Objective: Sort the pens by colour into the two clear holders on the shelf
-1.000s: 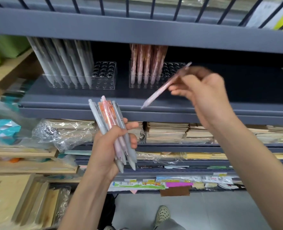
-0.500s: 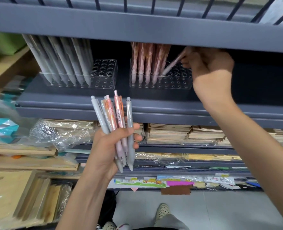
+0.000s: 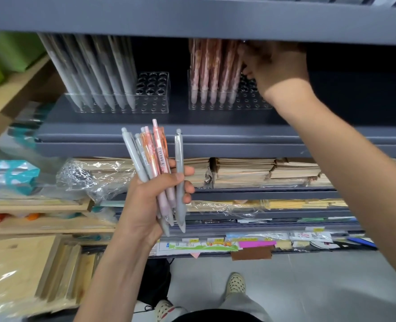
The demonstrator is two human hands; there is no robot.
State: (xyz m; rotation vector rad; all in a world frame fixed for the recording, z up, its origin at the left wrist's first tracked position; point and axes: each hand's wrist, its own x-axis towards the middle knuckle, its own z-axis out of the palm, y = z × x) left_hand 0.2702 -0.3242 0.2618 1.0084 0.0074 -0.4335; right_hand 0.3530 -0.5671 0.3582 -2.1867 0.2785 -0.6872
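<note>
Pens (image 3: 156, 168) bunched in left hand (image 3: 146, 205); right hand (image 3: 276, 70) at right holder (image 3: 246, 99).

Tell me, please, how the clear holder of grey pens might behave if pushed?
The left clear holder looks like thin rigid plastic, so probably light and apt to slide. Its grey pens stand tall, lean left and crowd one end, so it may tip that way.

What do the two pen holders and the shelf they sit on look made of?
Left holder and right holder: clear glossy plastic, probably acrylic; pen tips show through the walls. Shelf: likely painted metal, smooth matte blue-grey face.
</note>
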